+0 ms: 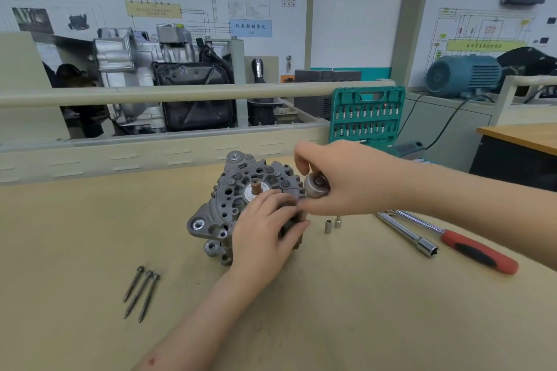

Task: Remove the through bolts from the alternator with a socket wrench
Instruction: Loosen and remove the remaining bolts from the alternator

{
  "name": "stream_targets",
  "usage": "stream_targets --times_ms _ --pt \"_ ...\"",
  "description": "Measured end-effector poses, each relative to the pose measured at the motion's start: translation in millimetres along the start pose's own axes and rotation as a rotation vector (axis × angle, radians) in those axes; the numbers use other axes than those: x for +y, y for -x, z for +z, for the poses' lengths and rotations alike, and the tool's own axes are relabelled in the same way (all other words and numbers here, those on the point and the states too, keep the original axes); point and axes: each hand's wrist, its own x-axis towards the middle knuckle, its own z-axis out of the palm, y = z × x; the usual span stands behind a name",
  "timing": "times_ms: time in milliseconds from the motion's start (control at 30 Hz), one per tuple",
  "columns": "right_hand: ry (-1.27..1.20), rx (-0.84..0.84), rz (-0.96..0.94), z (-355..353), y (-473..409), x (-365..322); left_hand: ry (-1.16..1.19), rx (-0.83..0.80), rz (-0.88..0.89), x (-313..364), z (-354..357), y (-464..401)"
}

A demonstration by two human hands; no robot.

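Observation:
The grey alternator (229, 208) stands on the tan workbench (90, 235) with its rear housing facing up. My left hand (265, 232) wraps over its right side and holds it steady. My right hand (340, 181) grips the round metal head of a socket wrench (316, 186) at the alternator's right rim; the tool's lower part is hidden behind my fingers. Three long through bolts (141, 292) lie side by side on the bench at the front left.
Two small sockets (331, 224) stand just right of the alternator. An extension bar (407, 235) and a red-handled ratchet (479, 251) lie at the right. An open green tool case (366, 114) stands behind. A beige rail (180, 93) and engine display close the bench's far side.

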Motion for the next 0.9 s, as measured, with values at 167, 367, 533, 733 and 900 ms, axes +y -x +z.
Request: stream_targets --times_ms 167,367,533,733,900 --pt "-0.226 -0.214 0.004 -22.3 7.9 7.3 0.023 0.011 -0.007 2.6 -1.0 -1.8" --pt "-0.134 -0.129 0.147 -16.8 6.0 14.9 -0.044 0.063 0.059 3.5 1.5 -0.7" --pt "-0.495 -0.186 0.297 -5.0 11.2 9.7 -0.099 0.086 0.239 -2.9 1.2 2.7" --pt "-0.67 -0.384 0.344 58.5 81.6 -3.2 -0.171 0.123 0.342 -5.4 1.5 3.8" --pt "-0.699 -0.138 0.371 72.6 98.5 -9.6 -0.145 0.114 0.318 -7.6 2.5 4.1"
